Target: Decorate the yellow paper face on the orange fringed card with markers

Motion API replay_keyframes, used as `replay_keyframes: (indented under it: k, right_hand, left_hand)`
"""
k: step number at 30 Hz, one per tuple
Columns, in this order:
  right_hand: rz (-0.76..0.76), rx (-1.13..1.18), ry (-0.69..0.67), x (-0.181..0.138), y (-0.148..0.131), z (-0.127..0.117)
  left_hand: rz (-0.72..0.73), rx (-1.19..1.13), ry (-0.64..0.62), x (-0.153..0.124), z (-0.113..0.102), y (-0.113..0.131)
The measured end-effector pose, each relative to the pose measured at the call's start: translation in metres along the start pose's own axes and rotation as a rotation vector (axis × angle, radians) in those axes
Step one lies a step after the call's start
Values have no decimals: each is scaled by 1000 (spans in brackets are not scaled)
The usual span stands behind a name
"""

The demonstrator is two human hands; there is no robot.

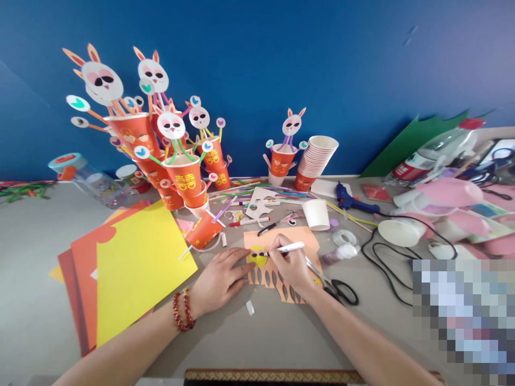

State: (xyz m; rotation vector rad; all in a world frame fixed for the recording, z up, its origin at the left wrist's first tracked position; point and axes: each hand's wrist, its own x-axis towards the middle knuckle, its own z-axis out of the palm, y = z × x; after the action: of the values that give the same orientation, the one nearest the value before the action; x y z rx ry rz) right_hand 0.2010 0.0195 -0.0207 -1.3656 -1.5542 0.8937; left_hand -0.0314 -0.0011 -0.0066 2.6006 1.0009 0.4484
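On the table (pixel 241 343), the right hand (pixel 292 265) grips one white pen (pixel 287 247) over one yellow disc (pixel 258 256); the left hand (pixel 221 279) lies flat, holding nothing, beside one pair of scissors (pixel 336 287).

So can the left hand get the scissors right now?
Probably not easily. The scissors lie past the right hand, which holds a white pen, so the left hand, resting by the yellow circle, would have to cross over that hand and its arm.

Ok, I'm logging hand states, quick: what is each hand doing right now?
Left hand: open, flat on the orange paper, beside the yellow circle.
Right hand: closed on a white pen, tip on the circle.
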Motion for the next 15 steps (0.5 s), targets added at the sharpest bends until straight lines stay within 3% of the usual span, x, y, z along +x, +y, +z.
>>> replay_keyframes:
  k: [15]
  right_hand:
    - [0,19,-13,-2,3,0]
  left_hand:
    - [2,-7,0,0,-1,1]
